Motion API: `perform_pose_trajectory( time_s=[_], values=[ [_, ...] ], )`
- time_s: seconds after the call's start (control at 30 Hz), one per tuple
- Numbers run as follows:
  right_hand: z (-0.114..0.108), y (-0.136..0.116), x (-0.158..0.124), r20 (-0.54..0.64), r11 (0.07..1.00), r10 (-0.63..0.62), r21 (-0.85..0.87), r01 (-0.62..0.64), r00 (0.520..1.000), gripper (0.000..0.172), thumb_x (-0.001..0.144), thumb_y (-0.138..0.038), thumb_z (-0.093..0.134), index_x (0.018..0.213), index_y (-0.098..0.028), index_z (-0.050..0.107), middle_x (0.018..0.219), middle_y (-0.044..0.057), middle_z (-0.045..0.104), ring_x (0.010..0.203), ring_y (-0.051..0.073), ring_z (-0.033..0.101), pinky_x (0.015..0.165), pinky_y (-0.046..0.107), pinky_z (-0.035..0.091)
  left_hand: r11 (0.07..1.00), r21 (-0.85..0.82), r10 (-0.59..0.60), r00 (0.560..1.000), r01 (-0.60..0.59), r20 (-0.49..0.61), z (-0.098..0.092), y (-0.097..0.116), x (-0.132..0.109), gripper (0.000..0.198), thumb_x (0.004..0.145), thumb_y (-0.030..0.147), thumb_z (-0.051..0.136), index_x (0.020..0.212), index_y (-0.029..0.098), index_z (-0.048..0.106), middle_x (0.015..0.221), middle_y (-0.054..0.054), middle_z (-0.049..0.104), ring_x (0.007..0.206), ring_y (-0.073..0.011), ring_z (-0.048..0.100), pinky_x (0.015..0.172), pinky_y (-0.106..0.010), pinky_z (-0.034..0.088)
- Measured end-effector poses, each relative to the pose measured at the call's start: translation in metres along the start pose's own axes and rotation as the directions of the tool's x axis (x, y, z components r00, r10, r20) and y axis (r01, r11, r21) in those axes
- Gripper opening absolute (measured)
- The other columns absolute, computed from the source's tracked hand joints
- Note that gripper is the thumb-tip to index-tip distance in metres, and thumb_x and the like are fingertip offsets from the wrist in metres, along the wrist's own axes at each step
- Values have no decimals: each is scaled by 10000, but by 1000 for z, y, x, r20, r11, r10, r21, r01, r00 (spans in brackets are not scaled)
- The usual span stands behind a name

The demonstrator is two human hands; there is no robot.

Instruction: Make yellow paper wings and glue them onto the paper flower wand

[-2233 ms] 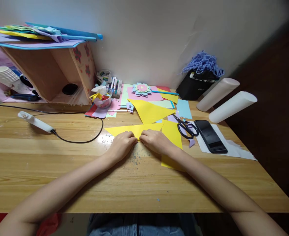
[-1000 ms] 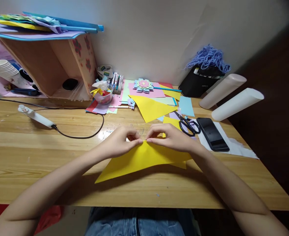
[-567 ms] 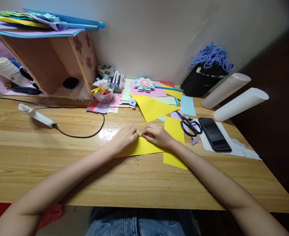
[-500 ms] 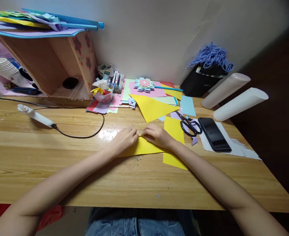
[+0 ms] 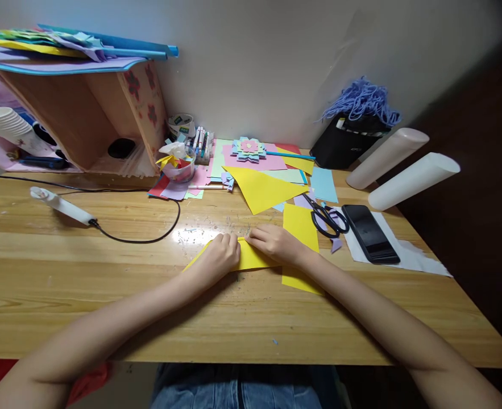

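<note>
A sheet of yellow paper [image 5: 254, 259] lies on the table in front of me, its far edge rolled or folded into a narrow strip. My left hand [image 5: 222, 253] is closed on that far edge, fingers curled over it. Just to the right, my right hand [image 5: 276, 243] pinches the same edge, and its fingertips almost meet the left ones. Under my right wrist lies a second yellow sheet [image 5: 301, 227]. Beyond my hands is a yellow paper triangle [image 5: 262, 188]. Black-handled scissors [image 5: 328, 220] rest to the right of it.
A black phone [image 5: 370, 234] sits on white paper at the right, with two white rolls [image 5: 413, 182] behind. A corded white glue gun [image 5: 63, 205] is at the left. Along the wall stand a cardboard box [image 5: 142, 108], a tub of scraps [image 5: 178, 170] and a layered paper flower [image 5: 248, 149].
My left hand has shifted slightly left and nearer to me along the paper's edge, and more of the sheet's left corner shows. My right hand keeps its pinch.
</note>
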State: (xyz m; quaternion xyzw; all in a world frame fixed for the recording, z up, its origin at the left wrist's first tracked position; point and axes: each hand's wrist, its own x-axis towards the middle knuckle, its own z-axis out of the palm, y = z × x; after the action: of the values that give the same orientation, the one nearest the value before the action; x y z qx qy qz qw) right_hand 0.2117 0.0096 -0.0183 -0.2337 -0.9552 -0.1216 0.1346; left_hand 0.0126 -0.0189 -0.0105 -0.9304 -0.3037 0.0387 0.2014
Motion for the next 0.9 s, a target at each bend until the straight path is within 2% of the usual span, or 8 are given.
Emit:
perform_pose_trajectory(
  time_s=[0.2,0.37,0.47,0.57,0.63,0.73,0.8,0.9],
  values=[
    [-2,-4,-10,13,996,82,-44,-81,997,234,909,-91,423,802,-115,630,728,60,604,671,167,490,612,288,338,975,174,-146,989,141,17,1,22,-8,337,804,-37,378,1067,-63,588,964,-281,648,816,-286,655,635,-334,475],
    [-9,-11,-14,63,973,209,-111,-202,976,203,879,-97,489,735,-130,628,726,59,607,671,178,489,620,301,322,957,165,-260,959,240,114,1,27,-8,392,786,-86,374,1118,-62,582,946,-321,658,800,-313,688,557,-288,492],
    [-16,-18,-13,125,946,307,-145,-289,943,155,859,-97,521,755,-132,630,758,62,615,698,190,504,628,309,318,949,180,-291,942,261,170,-1,27,-8,396,791,-76,371,1120,-51,588,964,-329,650,811,-328,689,544,-286,487],
    [-22,-25,-11,180,898,428,-196,-395,886,133,829,-65,538,755,-131,626,772,69,618,697,200,512,617,317,310,954,141,-288,942,266,174,-3,25,-7,370,809,-38,389,1123,-62,584,974,-331,647,819,-337,681,570,-315,481],
    [-24,-29,-11,200,872,479,-220,-437,855,143,815,-38,532,755,-127,626,775,76,620,701,207,518,615,320,308,957,75,-290,946,282,144,-5,22,-6,322,869,61,392,1065,-72,610,905,-316,662,772,-327,673,563,-331,459],
    [-24,-33,-11,192,852,516,-208,-480,835,148,818,-38,511,798,-118,634,804,87,626,739,215,533,631,323,318,950,-78,-298,953,302,59,-7,13,-4,371,922,190,365,831,14,678,715,-200,659,651,-268,625,526,-330,401],
    [-22,-32,-12,168,828,559,-170,-535,812,147,851,-99,497,800,-125,632,810,83,625,761,214,543,646,324,331,939,-157,-313,950,307,-11,-7,5,-4,352,911,161,383,715,87,666,671,-135,633,640,-240,592,543,-331,378],
    [-19,-28,-13,141,775,630,-68,-628,763,186,895,-237,491,811,-146,630,835,69,628,782,199,560,654,313,355,913,-240,-356,931,330,-74,-3,-6,-2,325,901,165,418,677,124,650,693,-106,628,681,-223,573,573,-329,359]
  ],
)
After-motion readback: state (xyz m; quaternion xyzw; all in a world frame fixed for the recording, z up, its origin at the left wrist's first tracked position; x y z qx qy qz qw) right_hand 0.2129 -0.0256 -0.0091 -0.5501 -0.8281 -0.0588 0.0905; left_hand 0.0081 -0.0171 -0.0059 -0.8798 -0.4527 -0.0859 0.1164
